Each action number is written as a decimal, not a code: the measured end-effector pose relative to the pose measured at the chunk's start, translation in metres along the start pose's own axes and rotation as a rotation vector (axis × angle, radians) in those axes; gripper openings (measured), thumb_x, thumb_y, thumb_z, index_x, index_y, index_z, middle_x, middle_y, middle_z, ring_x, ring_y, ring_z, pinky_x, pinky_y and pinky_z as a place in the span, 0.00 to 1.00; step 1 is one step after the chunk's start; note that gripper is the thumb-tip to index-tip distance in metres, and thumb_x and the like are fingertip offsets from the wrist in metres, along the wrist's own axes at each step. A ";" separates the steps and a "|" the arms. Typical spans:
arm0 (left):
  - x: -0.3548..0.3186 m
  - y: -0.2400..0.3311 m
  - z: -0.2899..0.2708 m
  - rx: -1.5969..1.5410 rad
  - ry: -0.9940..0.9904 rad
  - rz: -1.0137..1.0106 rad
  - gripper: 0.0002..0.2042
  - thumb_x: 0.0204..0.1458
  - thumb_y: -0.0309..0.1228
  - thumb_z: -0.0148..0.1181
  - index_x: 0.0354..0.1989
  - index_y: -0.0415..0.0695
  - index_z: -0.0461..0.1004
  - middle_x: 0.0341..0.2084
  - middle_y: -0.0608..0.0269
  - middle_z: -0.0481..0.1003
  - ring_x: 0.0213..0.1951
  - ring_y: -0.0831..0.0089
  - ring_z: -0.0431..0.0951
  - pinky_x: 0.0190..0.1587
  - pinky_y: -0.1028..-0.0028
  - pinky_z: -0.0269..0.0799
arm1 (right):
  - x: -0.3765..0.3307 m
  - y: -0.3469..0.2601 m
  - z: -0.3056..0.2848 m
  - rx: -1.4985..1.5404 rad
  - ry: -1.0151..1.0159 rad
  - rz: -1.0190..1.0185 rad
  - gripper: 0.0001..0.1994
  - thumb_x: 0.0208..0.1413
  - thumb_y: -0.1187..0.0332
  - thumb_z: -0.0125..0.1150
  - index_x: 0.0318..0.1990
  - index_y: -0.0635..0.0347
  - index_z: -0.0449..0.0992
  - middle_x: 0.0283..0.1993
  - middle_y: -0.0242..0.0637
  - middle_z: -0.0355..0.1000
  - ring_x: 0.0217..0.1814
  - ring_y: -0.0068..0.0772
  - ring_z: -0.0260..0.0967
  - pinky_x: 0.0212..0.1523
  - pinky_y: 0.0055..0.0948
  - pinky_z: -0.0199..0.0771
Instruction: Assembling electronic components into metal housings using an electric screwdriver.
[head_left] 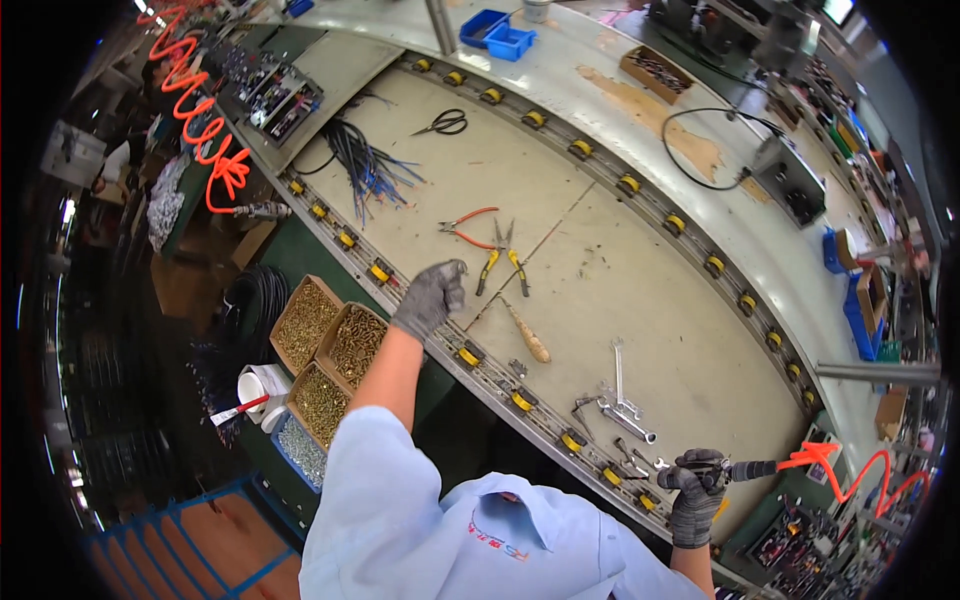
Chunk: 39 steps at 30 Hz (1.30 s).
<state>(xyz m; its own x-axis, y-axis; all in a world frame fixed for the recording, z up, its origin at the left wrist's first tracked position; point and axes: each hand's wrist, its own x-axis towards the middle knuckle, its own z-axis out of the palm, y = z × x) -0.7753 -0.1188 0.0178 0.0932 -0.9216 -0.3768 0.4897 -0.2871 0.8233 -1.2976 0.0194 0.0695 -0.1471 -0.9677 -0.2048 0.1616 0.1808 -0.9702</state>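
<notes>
My left hand (434,298), in a grey glove, reaches over the rail at the near edge of the worktop. Its fingers are curled, and anything between them is too small or hidden to make out. Just beyond it lie yellow-handled pliers (503,262) and orange-handled pliers (470,222). To its right rests a tapered tool with a wooden-looking handle (533,340). At the lower right, my gloved right hand (695,500) is closed round a dark air tool (752,470) joined to an orange coiled hose (830,462). Beside that hand are several wrenches (628,420).
Boxes of small brass-coloured parts (352,342) and a blue bin of silvery parts (300,450) stand by my left arm. A cable bundle (365,165) and scissors (445,122) lie farther back. Roller rails (580,150) border the worktop. Another orange coiled hose (190,90) hangs at upper left.
</notes>
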 end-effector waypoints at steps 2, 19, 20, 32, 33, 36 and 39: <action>-0.049 -0.018 0.059 -0.279 -0.294 0.030 0.10 0.58 0.41 0.62 0.37 0.49 0.74 0.16 0.79 0.53 0.17 0.84 0.54 0.21 0.79 0.54 | -0.015 -0.012 -0.014 0.040 -0.015 0.047 0.20 0.42 0.72 0.70 0.44 0.59 0.71 0.38 0.35 0.72 0.42 0.32 0.72 0.46 0.34 0.77; -0.099 -0.245 0.222 -0.192 -0.501 -0.544 0.15 0.55 0.25 0.54 0.51 0.38 0.71 0.40 0.54 0.79 0.35 0.66 0.80 0.33 0.73 0.78 | -0.144 0.035 -0.180 0.141 0.288 -0.033 0.16 0.46 0.81 0.66 0.44 0.60 0.72 0.37 0.36 0.73 0.32 0.28 0.73 0.34 0.29 0.80; -0.103 -0.253 0.233 -0.141 -0.488 -0.550 0.16 0.50 0.22 0.54 0.49 0.38 0.71 0.37 0.55 0.78 0.36 0.65 0.80 0.35 0.70 0.80 | -0.155 0.044 -0.195 0.129 0.290 -0.027 0.16 0.47 0.81 0.66 0.43 0.60 0.72 0.36 0.36 0.73 0.31 0.27 0.73 0.32 0.28 0.79; -0.098 -0.362 0.394 1.280 -0.706 -0.084 0.10 0.56 0.36 0.59 0.36 0.40 0.77 0.27 0.62 0.79 0.32 0.69 0.79 0.39 0.69 0.75 | -0.261 0.152 -0.269 0.098 0.680 0.339 0.24 0.44 0.83 0.69 0.51 0.58 0.72 0.37 0.26 0.72 0.37 0.19 0.68 0.43 0.23 0.74; -0.087 -0.379 0.402 1.372 -0.748 0.003 0.11 0.55 0.37 0.60 0.36 0.41 0.77 0.29 0.58 0.80 0.34 0.66 0.80 0.41 0.67 0.75 | -0.264 0.147 -0.266 0.057 0.644 0.242 0.25 0.44 0.84 0.68 0.53 0.59 0.72 0.40 0.27 0.72 0.39 0.19 0.68 0.45 0.23 0.74; -0.063 -0.425 0.429 1.606 -0.821 0.141 0.12 0.53 0.39 0.62 0.38 0.43 0.78 0.33 0.52 0.81 0.38 0.60 0.81 0.45 0.63 0.74 | -0.276 0.149 -0.261 0.083 0.573 0.252 0.27 0.43 0.85 0.66 0.55 0.61 0.71 0.41 0.28 0.71 0.41 0.19 0.69 0.48 0.23 0.74; -0.046 -0.457 0.437 1.845 -0.839 0.255 0.16 0.50 0.41 0.64 0.44 0.47 0.77 0.38 0.48 0.80 0.44 0.50 0.79 0.49 0.58 0.73 | -0.289 0.159 -0.257 0.118 0.511 0.257 0.27 0.42 0.83 0.66 0.54 0.60 0.71 0.41 0.29 0.72 0.42 0.19 0.70 0.48 0.24 0.75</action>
<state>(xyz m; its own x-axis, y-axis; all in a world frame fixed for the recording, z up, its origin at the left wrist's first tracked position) -1.3819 -0.0594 -0.1561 -0.6010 -0.6897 -0.4038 -0.7958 0.4694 0.3826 -1.4800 0.3732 -0.0593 -0.5365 -0.6820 -0.4970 0.3577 0.3496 -0.8659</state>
